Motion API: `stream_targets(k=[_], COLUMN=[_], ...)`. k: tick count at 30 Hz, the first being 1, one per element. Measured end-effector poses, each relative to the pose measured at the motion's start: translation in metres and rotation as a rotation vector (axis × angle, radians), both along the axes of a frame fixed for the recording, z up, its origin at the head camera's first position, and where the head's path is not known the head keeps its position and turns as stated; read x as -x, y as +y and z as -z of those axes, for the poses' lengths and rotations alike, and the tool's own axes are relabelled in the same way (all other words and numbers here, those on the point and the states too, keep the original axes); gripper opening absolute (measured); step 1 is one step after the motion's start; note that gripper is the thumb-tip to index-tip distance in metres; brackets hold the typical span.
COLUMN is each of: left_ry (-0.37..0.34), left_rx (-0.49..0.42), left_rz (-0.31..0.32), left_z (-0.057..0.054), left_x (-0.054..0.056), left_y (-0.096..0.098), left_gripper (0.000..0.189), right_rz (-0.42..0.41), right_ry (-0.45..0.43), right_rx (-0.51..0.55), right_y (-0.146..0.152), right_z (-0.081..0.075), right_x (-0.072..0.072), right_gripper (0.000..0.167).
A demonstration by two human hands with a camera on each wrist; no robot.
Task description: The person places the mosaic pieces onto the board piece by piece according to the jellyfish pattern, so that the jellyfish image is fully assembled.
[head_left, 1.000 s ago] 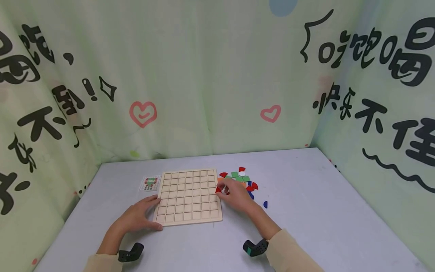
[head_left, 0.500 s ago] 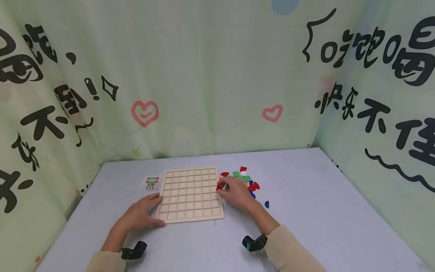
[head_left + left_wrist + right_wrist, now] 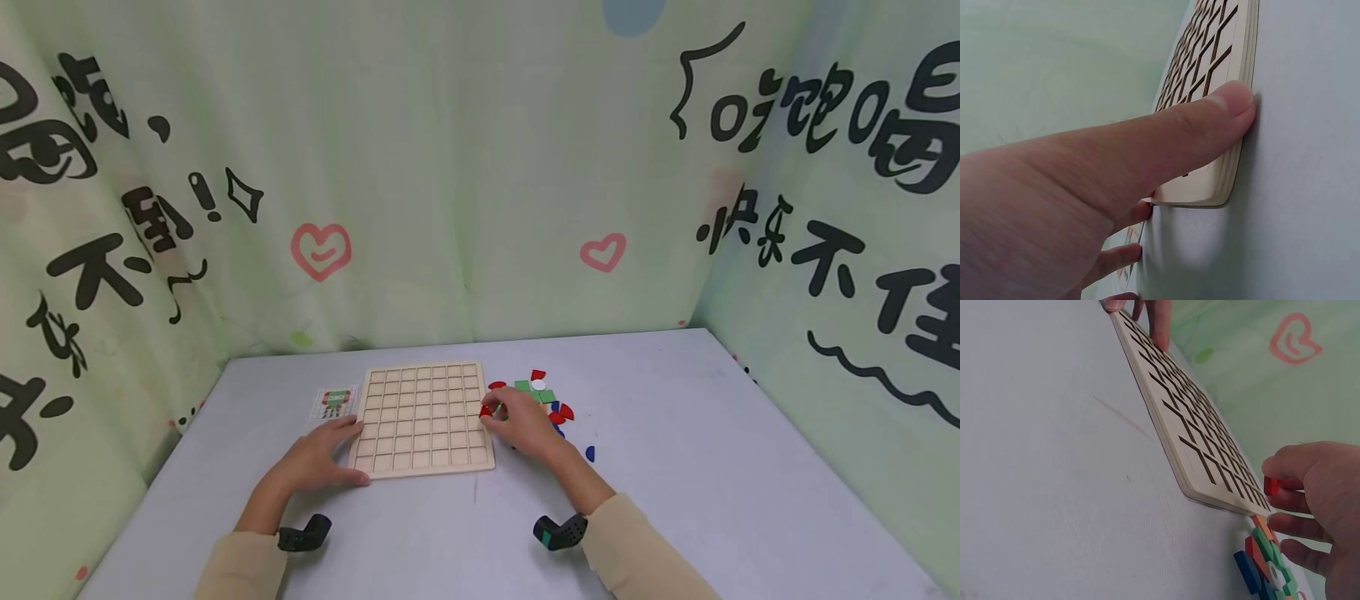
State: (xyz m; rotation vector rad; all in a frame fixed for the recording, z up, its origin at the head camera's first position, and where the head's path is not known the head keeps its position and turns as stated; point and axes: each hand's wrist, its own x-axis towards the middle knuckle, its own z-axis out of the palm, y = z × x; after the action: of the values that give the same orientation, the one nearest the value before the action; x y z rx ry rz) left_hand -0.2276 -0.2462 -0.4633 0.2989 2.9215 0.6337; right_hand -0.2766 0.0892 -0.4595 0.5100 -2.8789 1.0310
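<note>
A light wooden grid board (image 3: 423, 421), with squares framed by raised strips, lies flat on the table. At its near left corner is my left hand (image 3: 315, 457). The left wrist view shows the thumb (image 3: 1235, 103) straight against the near edge, while fingers touch the left edge. Beside the right edge, my right hand (image 3: 528, 427) pinches a small red tile (image 3: 1270, 485) between thumb and fingers; the fingers hide part of it. Behind that hand lie loose flat tiles, among them green tiles (image 3: 547, 397), red tiles (image 3: 566, 412) and a white tile (image 3: 537, 385).
A small printed card (image 3: 335, 403) with a coloured figure on a grid lies left of the board. A blue half-round tile (image 3: 590, 453) sits apart on the white table (image 3: 712, 467). A printed curtain (image 3: 450, 167) surrounds the table's back and sides.
The board has slid away from the person, with my left hand moving along at its corner. My right hand keeps the red tile pinched and has hardly moved.
</note>
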Motion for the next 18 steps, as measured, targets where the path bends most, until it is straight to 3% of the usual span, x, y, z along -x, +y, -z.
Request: stream_targets(k=[18], left_ry=[-0.006], left_rx=[-0.041], left_rz=[-0.018], left_z=[0.000], left_x=[0.001], left_y=[-0.002], left_gripper=[0.087], right_rz=[0.013], right_ry=[-0.012], right_rx=[-0.012], right_y=[-0.005], right_z=[0.005], right_x=[0.018], right_gripper=[0.025])
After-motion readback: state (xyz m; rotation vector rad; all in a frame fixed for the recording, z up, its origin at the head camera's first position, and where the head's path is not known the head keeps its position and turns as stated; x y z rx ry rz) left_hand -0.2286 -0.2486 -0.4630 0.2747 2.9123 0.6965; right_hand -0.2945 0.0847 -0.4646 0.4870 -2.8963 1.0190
